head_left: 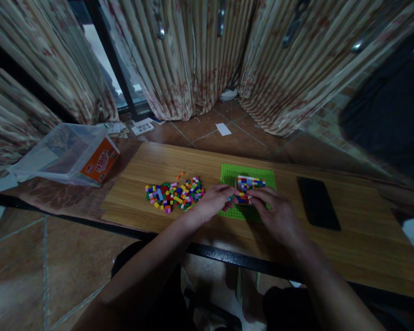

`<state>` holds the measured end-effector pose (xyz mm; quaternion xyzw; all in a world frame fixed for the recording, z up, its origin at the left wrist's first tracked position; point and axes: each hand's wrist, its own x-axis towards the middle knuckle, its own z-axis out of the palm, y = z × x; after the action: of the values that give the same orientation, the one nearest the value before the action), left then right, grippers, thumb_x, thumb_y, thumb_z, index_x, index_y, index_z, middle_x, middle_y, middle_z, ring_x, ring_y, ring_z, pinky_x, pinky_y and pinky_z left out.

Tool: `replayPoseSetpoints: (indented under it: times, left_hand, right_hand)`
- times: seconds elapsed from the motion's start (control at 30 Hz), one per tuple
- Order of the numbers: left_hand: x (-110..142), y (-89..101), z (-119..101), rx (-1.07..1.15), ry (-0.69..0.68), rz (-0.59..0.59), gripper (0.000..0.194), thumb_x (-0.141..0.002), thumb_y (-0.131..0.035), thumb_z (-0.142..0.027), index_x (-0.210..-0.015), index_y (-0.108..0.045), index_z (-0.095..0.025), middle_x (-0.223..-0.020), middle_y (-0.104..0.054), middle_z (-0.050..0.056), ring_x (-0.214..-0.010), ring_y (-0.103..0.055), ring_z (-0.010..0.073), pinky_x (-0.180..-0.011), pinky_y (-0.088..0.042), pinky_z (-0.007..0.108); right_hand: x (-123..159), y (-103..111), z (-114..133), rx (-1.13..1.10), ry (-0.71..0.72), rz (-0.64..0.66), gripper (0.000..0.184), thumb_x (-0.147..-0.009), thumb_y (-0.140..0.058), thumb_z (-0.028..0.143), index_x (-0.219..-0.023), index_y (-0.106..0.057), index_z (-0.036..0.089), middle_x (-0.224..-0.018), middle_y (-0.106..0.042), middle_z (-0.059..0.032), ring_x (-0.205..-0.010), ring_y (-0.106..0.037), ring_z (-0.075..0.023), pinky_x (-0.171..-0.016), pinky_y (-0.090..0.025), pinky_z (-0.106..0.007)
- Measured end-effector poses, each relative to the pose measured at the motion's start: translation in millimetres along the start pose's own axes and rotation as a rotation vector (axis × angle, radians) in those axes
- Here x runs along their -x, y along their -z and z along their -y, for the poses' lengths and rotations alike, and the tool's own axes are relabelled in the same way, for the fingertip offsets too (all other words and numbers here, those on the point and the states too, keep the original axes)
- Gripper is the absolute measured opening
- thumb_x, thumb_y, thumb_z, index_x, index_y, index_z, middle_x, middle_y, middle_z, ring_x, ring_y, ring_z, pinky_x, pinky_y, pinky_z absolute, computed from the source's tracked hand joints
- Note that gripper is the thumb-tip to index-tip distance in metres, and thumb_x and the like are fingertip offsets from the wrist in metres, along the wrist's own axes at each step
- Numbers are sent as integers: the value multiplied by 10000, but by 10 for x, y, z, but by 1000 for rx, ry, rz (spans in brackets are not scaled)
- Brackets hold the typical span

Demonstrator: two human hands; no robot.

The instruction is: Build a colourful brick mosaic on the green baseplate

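A green studded baseplate (228,172) lies on the wooden table, bearing a structure of multicoloured building bricks (250,182). At the structure's near left side is my left hand (216,198), closed, its fingertips close to the bricks. A bit of blue shows under these fingers, but what they hold is too small to make out. My right hand (278,212) is closed in a pinch at the front right of the structure, with a small pale brick (250,197) at its fingertips. Both hands partly cover the baseplate and the structure's lower part.
Loose coloured bricks (174,195) lie heaped left of the baseplate, with a few orange bricks (180,175) behind them. A black phone-like slab (318,202) rests at the right. A clear plastic bin (64,147) with an orange label stands at the left. Curtains (179,59) hang behind.
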<state>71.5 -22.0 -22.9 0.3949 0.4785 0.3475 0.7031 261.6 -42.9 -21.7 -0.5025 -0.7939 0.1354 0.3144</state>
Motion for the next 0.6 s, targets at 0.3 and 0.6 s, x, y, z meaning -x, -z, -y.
replayPoseSetpoints:
  times: [0.3, 0.6]
  left_hand:
    - [41, -2, -31, -154, -50, 86, 131, -835, -564, -190, -861, -675, -125, -684, -610, -10, -547, -485, 66, -573, -382, 214]
    - [49, -32, 2, -203, -57, 177, 255, -826, -565, -156, -1044, -698, -145, -635, -587, -33, -551, -494, 66, -566, -408, 194]
  right_hand:
    - [-6, -53, -21, 178, 124, 34, 242, -957, -480, 237, -945, -711, 163, -969, -690, -100, -902, -637, -231, -808, -525, -380]
    - [0, -61, -36, 154, 43, -41, 201, -926, -516, 253, -903, -707, 193, -932, -681, -76, -870, -636, -222, -802, -522, -379]
